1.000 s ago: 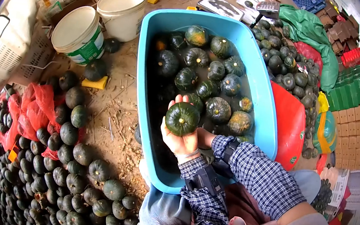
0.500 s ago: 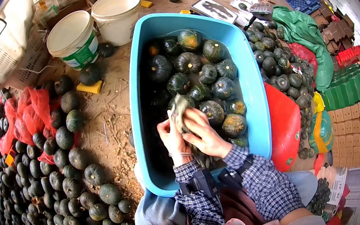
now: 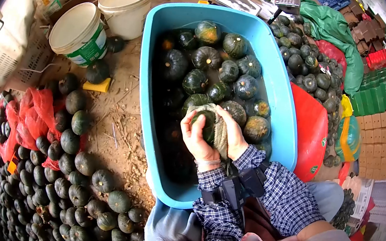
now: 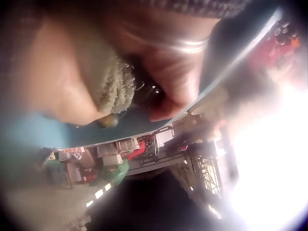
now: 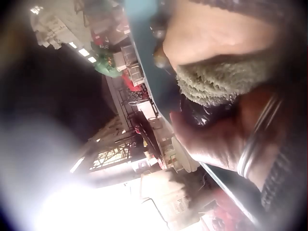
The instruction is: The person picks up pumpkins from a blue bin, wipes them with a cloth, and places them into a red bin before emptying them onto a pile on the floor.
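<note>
Over the near half of the blue tub [image 3: 144,89], my left hand [image 3: 196,143] holds a small dark green pumpkin [image 3: 209,126], its fingers curled round the left side. My right hand [image 3: 236,135] grips a grey-green cloth [image 3: 221,133] and presses it against the pumpkin's right side. In the left wrist view the fuzzy cloth [image 4: 117,86] lies between the two hands. From the right wrist the pumpkin [image 5: 196,113] shows as a dark, glossy patch under the cloth, mostly hidden. Several pumpkins [image 3: 207,58] sit in the tub's water beyond the hands.
Many pumpkins [image 3: 78,195] cover the floor at left, partly under red netting [image 3: 40,112]. Two white buckets [image 3: 79,32] stand beyond. Right of the tub are a red basin [image 3: 306,130], a pumpkin heap [image 3: 303,57] and stacked brown blocks [image 3: 378,140]. A scale [image 3: 235,0] lies behind.
One second ago the left hand held the pumpkin up on its palm. Half a second ago the right hand brought the cloth over it; now the cloth has shifted to the pumpkin's right side.
</note>
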Action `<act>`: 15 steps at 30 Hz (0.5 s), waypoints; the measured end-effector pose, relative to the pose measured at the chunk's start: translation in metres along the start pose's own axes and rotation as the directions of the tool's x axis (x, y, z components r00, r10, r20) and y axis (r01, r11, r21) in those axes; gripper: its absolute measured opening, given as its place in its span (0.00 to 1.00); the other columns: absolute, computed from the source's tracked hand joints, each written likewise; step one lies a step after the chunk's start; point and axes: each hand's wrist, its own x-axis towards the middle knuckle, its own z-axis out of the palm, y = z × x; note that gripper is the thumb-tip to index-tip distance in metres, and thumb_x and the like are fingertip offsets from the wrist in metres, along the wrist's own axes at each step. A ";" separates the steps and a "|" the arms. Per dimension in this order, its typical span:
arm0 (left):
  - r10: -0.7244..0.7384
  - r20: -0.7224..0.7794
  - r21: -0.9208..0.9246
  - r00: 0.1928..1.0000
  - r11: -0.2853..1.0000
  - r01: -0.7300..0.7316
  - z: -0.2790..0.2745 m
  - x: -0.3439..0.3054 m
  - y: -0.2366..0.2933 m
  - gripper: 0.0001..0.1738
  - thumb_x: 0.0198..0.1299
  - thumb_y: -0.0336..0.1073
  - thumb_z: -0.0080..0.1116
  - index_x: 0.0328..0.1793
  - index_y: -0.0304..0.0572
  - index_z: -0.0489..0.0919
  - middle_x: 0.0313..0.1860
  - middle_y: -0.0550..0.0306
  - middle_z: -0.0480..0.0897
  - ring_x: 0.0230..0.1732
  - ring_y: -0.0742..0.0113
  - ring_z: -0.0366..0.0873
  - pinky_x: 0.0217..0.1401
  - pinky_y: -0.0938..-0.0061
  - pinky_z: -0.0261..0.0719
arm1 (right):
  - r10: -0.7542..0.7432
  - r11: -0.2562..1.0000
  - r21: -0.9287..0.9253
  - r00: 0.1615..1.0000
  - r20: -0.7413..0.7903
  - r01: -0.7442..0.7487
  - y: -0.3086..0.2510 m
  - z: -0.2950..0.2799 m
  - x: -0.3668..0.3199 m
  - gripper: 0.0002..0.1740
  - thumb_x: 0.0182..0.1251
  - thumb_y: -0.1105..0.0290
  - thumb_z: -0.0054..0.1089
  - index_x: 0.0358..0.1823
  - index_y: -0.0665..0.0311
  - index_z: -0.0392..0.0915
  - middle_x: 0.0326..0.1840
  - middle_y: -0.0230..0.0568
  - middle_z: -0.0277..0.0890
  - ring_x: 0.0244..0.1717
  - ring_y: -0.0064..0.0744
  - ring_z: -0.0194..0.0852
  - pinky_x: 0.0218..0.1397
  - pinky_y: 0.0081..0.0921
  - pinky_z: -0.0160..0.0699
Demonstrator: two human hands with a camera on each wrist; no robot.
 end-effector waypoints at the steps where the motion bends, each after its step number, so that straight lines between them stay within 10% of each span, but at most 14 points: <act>1: 0.026 -0.002 -0.037 1.000 0.999 -0.026 -0.002 0.003 -0.001 0.11 0.60 0.31 0.53 0.48 0.37 0.76 0.47 0.55 0.78 0.48 0.66 0.75 0.55 0.72 0.73 | -0.102 0.983 -0.160 0.993 -0.061 0.091 0.003 0.002 0.005 0.14 0.72 0.62 0.47 0.47 0.63 0.77 0.46 0.32 0.78 0.47 0.23 0.74 0.52 0.19 0.71; 6: -0.053 0.075 0.025 0.996 0.998 0.052 -0.005 0.005 0.008 0.26 0.66 0.49 0.44 0.52 0.32 0.78 0.45 0.51 0.81 0.45 0.65 0.78 0.52 0.73 0.74 | -0.284 0.554 -0.781 0.947 0.149 0.288 -0.005 -0.007 -0.012 0.26 0.75 0.55 0.42 0.57 0.71 0.73 0.53 0.39 0.76 0.55 0.21 0.69 0.57 0.19 0.65; 9: -0.012 0.075 0.352 0.997 0.936 -0.016 -0.001 0.007 0.017 0.24 0.67 0.47 0.47 0.41 0.30 0.83 0.36 0.52 0.83 0.39 0.67 0.78 0.48 0.74 0.74 | -0.058 0.513 -0.858 0.998 -0.024 0.009 -0.008 -0.026 -0.028 0.35 0.76 0.47 0.31 0.59 0.76 0.68 0.59 0.49 0.73 0.63 0.32 0.67 0.64 0.25 0.61; 13: -0.213 0.004 0.289 0.977 0.935 0.203 -0.017 0.016 0.001 0.22 0.64 0.50 0.54 0.33 0.34 0.79 0.33 0.50 0.83 0.35 0.64 0.80 0.43 0.74 0.77 | 0.039 -0.082 -0.995 0.998 0.050 0.053 -0.016 -0.070 -0.038 0.34 0.75 0.45 0.24 0.53 0.66 0.74 0.53 0.55 0.74 0.58 0.51 0.67 0.61 0.36 0.65; 15: -0.207 -0.095 0.372 0.974 0.900 0.227 -0.014 0.013 -0.008 0.22 0.64 0.52 0.55 0.44 0.36 0.76 0.36 0.56 0.78 0.35 0.70 0.77 0.41 0.77 0.74 | -0.299 -0.247 -0.952 0.920 0.252 0.180 -0.017 -0.052 -0.050 0.27 0.71 0.50 0.42 0.58 0.65 0.71 0.57 0.52 0.71 0.61 0.47 0.65 0.61 0.39 0.65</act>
